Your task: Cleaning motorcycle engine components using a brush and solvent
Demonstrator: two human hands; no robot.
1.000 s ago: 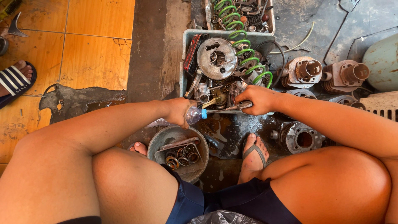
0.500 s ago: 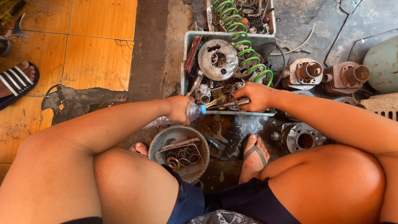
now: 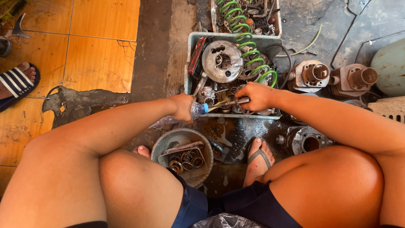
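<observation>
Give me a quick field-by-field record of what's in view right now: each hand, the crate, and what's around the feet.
left hand: grips a clear plastic bottle, its blue-capped end pointing at the crate
right hand: holds a metal tool over the crate's near edge
grey crate: full of metal parts, with a round metal disc and green coil springs
round metal basin: between the feet, holds rings and small parts
floor right of crate: finned engine cylinders
far left: another person's striped sandal

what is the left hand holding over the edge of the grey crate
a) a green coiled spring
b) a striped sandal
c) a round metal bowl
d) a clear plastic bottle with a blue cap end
d: the left hand grips a clear plastic bottle, its blue end pointing toward the right hand.
</observation>
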